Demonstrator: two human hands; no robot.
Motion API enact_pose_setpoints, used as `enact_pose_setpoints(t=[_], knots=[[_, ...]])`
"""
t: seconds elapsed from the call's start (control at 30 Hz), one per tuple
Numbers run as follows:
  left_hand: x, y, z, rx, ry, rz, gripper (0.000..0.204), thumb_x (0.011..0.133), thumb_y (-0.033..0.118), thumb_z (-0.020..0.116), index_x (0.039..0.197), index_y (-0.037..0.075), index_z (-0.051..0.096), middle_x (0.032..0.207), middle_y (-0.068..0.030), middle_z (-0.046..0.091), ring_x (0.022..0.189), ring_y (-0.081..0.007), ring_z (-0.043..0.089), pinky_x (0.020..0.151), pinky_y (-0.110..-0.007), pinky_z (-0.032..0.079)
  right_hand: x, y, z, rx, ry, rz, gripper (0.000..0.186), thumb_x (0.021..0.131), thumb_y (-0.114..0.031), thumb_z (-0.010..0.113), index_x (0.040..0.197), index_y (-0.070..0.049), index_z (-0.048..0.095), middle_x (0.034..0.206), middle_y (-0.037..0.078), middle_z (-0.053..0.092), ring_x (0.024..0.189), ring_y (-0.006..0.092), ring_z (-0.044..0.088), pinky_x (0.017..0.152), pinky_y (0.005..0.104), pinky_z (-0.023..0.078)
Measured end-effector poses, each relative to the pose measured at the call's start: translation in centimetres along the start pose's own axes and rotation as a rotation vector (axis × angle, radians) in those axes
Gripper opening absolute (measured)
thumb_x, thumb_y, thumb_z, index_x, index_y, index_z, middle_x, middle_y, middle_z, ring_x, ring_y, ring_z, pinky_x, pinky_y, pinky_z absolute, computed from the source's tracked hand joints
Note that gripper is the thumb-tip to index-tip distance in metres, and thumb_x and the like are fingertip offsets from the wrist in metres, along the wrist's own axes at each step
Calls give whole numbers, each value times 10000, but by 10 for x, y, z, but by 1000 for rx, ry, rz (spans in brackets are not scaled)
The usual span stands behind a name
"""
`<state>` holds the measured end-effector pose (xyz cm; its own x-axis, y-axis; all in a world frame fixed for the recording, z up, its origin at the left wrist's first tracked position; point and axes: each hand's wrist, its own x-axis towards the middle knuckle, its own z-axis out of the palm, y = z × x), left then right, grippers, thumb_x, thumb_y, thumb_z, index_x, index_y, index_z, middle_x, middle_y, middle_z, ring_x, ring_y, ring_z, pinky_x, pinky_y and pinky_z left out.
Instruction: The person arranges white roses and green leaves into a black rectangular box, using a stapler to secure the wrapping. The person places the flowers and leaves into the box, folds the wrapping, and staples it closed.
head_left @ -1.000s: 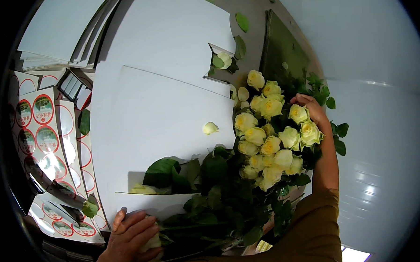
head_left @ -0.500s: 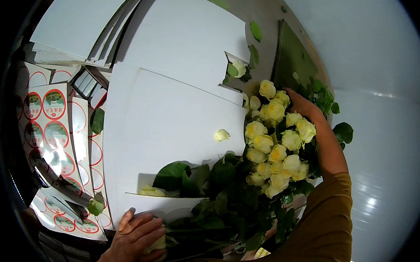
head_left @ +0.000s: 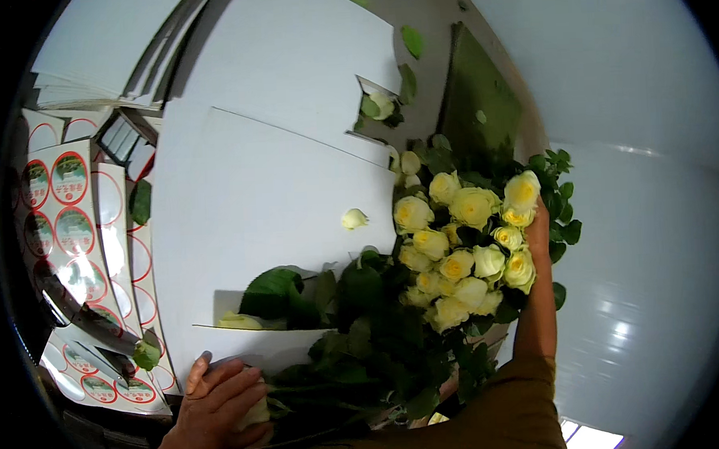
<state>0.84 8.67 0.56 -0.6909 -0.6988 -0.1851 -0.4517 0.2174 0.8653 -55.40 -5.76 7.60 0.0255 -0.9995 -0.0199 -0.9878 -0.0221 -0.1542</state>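
My left hand [head_left: 223,399] lies at the lower left beside a white card sheet [head_left: 260,339], fingers curled over a pale rose bud at the foot of a dark mass of leafy stems [head_left: 350,365]. A large bunch of pale yellow roses [head_left: 471,211] fills the middle right. My right hand [head_left: 540,210] is at its far right edge, mostly hidden behind the rose heads, so its fingers cannot be seen. A loose petal [head_left: 354,219] rests on the big white sheets [head_left: 286,195].
Sticker sheets [head_left: 66,205], a metal tool [head_left: 91,328] and a small metal-framed object [head_left: 119,139] lie at left, below a card stack [head_left: 103,43]. A green board [head_left: 478,83] stands beyond the roses. A smooth pale surface [head_left: 641,236] spans the right.
My right hand has slipped from view behind the roses. The upper rose heads have shifted right and down with it. My left hand stays in about the same place.
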Motion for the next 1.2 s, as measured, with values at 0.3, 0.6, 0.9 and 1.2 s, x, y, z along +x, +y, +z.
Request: enact_pose_setpoints(t=[0.3, 0.6, 0.9, 1.2], knots=[[-6, -2, 6, -64, 31, -31, 584, 594, 341, 812, 1084, 110, 594, 1215, -76, 538, 1173, -280, 482, 1057, -555, 199, -52, -25, -8, 224, 233, 223, 212, 747, 86, 516, 925, -1, 589, 987, 5, 520, 831, 106, 511, 746, 231, 429], [-8, -6, 8, -102, 44, -12, 582, 600, 324, 810, 1092, 105, 591, 1229, -82, 532, 1177, -296, 479, 1059, -549, 202, -34, -21, -3, 269, 142, 152, 312, 634, 55, 675, 924, -4, 574, 913, 59, 493, 852, 210, 496, 797, 254, 399], [-1, 0, 0, -96, 18, -25, 559, 615, 302, 805, 1091, 100, 593, 1210, -74, 545, 1177, -285, 479, 1059, -529, 220, 41, -40, -13, 147, -570, 334, 569, 767, 3, 537, 1323, -79, 449, 1274, 146, 513, 1113, 240, 521, 950, 321, 401], [-1, 2, 0, -93, 87, 27, 633, 596, 280, 827, 1147, 119, 562, 1220, -68, 545, 1170, -271, 485, 1058, -501, 238, 59, -91, -15, -156, -657, -71, 543, 770, -82, 549, 1306, -103, 461, 1154, 102, 571, 1007, 201, 552, 915, 305, 417]])
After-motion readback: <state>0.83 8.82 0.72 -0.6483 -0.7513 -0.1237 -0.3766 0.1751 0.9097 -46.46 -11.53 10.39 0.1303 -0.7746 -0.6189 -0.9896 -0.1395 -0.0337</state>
